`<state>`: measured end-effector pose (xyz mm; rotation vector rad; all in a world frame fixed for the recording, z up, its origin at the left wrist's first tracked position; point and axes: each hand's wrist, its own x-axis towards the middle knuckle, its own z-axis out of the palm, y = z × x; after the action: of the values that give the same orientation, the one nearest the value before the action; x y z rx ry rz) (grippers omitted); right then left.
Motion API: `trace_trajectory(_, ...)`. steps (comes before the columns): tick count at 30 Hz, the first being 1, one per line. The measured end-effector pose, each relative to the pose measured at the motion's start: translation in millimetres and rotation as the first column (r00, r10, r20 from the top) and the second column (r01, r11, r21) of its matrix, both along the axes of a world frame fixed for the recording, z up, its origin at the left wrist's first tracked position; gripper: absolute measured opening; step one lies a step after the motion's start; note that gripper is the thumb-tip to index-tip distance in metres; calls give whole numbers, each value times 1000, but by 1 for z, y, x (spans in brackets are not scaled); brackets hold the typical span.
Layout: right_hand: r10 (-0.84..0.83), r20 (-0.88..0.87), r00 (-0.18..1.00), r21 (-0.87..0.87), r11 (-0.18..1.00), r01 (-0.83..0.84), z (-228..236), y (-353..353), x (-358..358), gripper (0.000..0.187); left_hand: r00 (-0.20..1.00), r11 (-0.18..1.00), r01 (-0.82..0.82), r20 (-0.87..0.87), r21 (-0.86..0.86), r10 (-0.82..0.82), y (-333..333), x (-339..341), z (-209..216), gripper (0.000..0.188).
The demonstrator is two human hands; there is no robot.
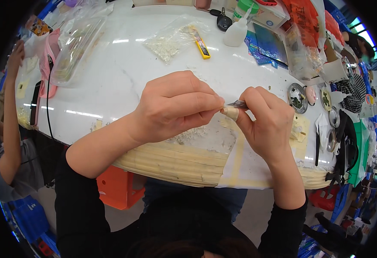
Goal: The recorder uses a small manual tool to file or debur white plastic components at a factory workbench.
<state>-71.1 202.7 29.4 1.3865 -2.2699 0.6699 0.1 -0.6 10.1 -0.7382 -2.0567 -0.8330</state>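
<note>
Over the white table [124, 64], my two hands meet at the fingertips. My left hand [175, 107] is closed in a pinch; whatever lies between its thumb and fingers is too small or too hidden to name. A small grey metal blade [239, 103] sticks out between the fingers of my right hand [268, 122], pointing toward the left fingertips. Beige tape [231, 112] wraps the tip of my right thumb, which sits just under the blade. Pale crumbs or shavings [190, 135] lie on the table below my hands.
Beyond my hands are a plastic bag of pale bits [164, 47], a yellow utility knife [201, 45] and a white squeeze bottle [236, 32]. Small metal dishes [298, 96] stand at right. Tape covers the near table edge [175, 165]. Another person's arm [12, 103] is at far left.
</note>
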Motion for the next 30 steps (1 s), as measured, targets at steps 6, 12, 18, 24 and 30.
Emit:
trace_trajectory(6,1,8,1000,31,1000,-2,0,0,0,32,1000,1000,0,-22,-10,-1,0,-1,-2,31)
trace_trajectory(12,-10,-14,1000,22,1000,10,-3,0,-1,29,1000,1000,2,-20,-30,-2,-1,-1,0,32)
trace_trajectory(18,-5,-17,1000,24,1000,5,-2,0,0,25,1000,999,8,-7,-44,-8,-1,0,0,32)
trace_trajectory(24,15,32,999,38,999,-16,2,1,2,19,1000,999,18,1,-50,-18,-2,0,2,33)
trace_trajectory(30,23,44,999,36,999,-25,4,0,2,17,1000,999,23,7,-50,-22,-2,1,2,33)
